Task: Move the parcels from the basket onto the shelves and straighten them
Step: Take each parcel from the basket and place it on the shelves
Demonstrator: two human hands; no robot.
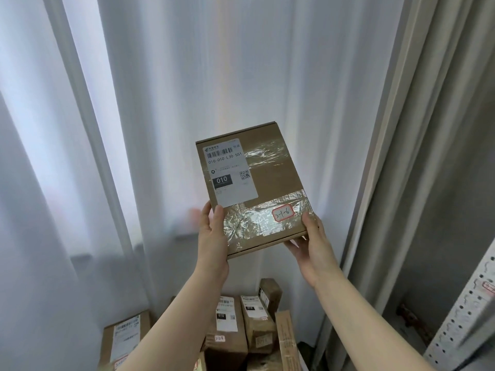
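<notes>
Now the box (267, 180) is hanging high above the pile (233, 325) of waiting parcels, printed face towards the camera and tilting a touch. Both hands are sharing its near end. The left hand (213, 236) is clamping the left corner, thumb lying on the face, fingers hiding behind. The right hand (313, 247) is cupping the right corner from below, thumb pressing the edge. Both forearms are reaching up and forward. It's looking flat, stiff and light, I'd say, so no sagging. The glossy tape (262, 223) is probably slick, so bare cardboard edges are looking the safer hold. A shelf post (466, 317) is showing right of the pile.
</notes>
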